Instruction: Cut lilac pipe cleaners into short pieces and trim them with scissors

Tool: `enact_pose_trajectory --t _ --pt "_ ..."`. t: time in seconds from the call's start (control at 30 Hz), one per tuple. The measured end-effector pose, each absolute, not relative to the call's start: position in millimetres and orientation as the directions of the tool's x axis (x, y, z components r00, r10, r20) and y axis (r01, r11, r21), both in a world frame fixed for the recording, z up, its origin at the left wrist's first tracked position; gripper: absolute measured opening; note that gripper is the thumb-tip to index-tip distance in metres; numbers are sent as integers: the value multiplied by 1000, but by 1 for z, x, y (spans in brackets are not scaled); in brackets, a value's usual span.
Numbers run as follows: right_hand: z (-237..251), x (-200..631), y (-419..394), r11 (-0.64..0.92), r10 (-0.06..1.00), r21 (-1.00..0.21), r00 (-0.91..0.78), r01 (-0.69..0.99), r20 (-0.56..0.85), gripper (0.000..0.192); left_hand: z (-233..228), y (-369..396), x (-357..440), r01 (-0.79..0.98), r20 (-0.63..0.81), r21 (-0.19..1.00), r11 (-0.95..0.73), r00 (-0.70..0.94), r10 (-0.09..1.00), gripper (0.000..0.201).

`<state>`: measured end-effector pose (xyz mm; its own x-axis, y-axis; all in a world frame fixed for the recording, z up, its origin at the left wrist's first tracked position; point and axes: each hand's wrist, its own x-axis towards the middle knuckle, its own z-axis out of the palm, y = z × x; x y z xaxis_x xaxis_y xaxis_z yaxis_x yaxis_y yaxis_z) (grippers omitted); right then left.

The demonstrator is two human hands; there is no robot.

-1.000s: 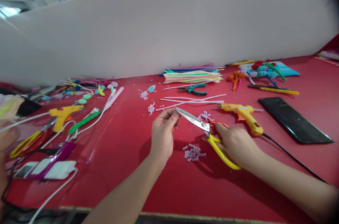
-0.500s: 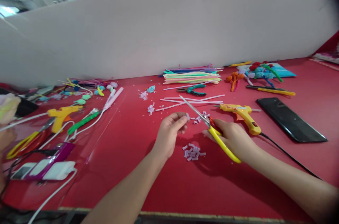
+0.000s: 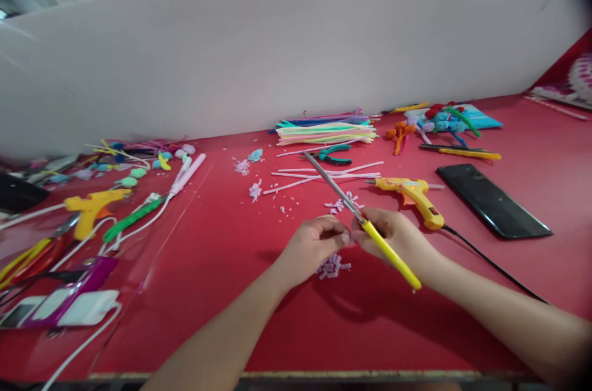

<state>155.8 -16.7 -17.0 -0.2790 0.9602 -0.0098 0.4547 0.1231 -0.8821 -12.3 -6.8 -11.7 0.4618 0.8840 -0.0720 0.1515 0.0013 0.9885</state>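
Note:
My right hand [image 3: 400, 237] grips scissors with a yellow handle [image 3: 391, 255], the blades closed together and pointing up and to the left. My left hand [image 3: 314, 246] is closed in a pinch, its fingertips meeting those of my right hand. A small pale lilac piece of pipe cleaner shows between the fingertips, mostly hidden. Just below my left fingers lies a pile of short lilac pipe cleaner pieces [image 3: 332, 266]. Behind the scissors is a second cluster of cut pieces [image 3: 354, 200].
Pink pipe cleaners [image 3: 324, 175], teal pliers [image 3: 335, 155] and a pipe cleaner bundle [image 3: 326, 133] lie farther back. On the right are a yellow glue gun [image 3: 419, 193] and a black phone [image 3: 494, 200]. Another glue gun [image 3: 90, 209] and a purple power strip [image 3: 83, 292] with cables occupy the left.
My left hand has moved right and slightly down, up against my right fingertips. The scissor blades, slightly apart before, are now closed. The view has shifted a little.

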Motion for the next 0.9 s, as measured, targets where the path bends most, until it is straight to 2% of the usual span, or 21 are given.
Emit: enact_pose_trajectory --t 0.2,0.33,0.43,0.53,0.67,0.8,0.9 --pt "-23 155 -17 156 963 -831 -269 534 8 11 -15 -11 -11 300 -31 948 -104 413 910 10" --pt "-22 155 -18 162 963 -819 -268 551 11 12 -13 -11 -10 276 -23 956 -102 416 909 8" --pt "-21 158 -15 187 966 -787 -257 588 38 19 -8 -8 -13 220 33 969 -114 341 940 8" --pt "-20 161 -12 217 968 -675 -243 705 58 27 -4 -2 -20 115 92 987 -110 152 984 8" --pt "-19 163 -14 282 959 -446 -267 849 98 30 -5 4 -29 -70 131 989 -134 -48 990 12" --pt "-21 162 -18 323 945 -272 -294 906 142 33 -6 6 -32 -191 116 973 -130 -82 990 11" --pt "-25 164 -17 344 935 -196 -315 918 164 34 -5 6 -32 -247 110 960 -128 -86 990 9"
